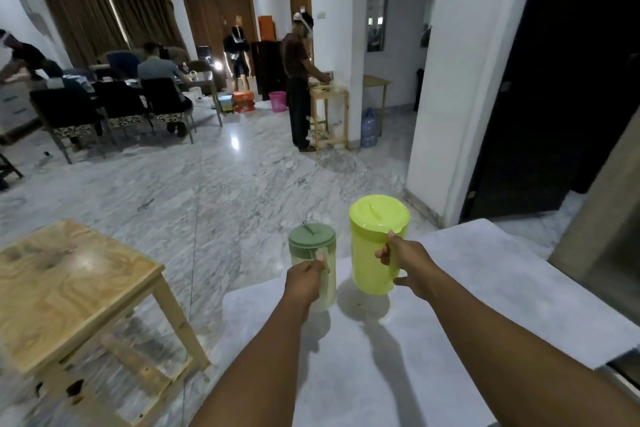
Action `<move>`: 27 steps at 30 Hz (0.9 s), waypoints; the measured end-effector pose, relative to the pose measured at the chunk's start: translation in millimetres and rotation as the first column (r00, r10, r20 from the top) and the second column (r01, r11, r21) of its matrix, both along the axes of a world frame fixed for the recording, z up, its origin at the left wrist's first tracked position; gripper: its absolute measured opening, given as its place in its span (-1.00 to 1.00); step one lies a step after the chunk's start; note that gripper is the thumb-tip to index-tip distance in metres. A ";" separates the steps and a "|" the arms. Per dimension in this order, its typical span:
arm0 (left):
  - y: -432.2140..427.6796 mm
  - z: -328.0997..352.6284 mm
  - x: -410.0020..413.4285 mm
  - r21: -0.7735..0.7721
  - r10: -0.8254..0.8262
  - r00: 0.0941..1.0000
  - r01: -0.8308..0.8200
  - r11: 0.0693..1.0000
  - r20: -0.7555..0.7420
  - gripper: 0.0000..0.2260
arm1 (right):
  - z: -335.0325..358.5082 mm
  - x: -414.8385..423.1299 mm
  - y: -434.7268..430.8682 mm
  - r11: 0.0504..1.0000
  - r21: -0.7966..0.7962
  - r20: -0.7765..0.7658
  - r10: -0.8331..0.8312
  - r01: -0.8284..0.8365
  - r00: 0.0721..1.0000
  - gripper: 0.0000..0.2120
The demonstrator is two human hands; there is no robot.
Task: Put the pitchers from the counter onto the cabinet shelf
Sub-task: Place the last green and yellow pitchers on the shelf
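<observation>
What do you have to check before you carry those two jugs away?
1. Left hand grips the small pitcher by its handle: ok.
2. Right hand grips the yellow pitcher by its handle: ok.
3. Green lid and yellow lid are on: ok.
4. Both pitchers upright: ok.
5. Room on the cabinet shelf: cannot tell, it is out of view.
6. Liquid inside that could slosh: cannot tell.

Left hand (pixel 306 277) grips green-lidded pitcher (pixel 311 240); right hand (pixel 410 263) grips yellow pitcher (pixel 370 250).
</observation>
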State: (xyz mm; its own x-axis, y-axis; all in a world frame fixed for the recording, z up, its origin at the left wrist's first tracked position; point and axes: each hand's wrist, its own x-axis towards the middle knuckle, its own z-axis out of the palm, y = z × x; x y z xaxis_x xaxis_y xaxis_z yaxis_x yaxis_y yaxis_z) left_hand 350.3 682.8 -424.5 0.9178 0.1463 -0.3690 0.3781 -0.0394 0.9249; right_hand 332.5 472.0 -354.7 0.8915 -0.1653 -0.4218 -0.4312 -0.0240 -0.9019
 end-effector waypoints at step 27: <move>-478.8 229.2 -388.6 0.006 -0.792 0.438 0.874 0.486 0.425 -0.63 | 190.3 -577.8 -393.3 0.575 -0.019 0.348 -0.763 0.818 0.545 -0.59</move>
State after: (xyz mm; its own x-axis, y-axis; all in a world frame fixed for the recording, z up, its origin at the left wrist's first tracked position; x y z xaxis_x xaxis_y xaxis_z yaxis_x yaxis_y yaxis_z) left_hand -38.3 204.1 -195.3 0.6077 -0.7921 0.0572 -0.0642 0.0228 0.9977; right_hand -245.3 78.7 -164.4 0.4285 -0.8998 -0.0825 -0.0870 0.0497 -0.9950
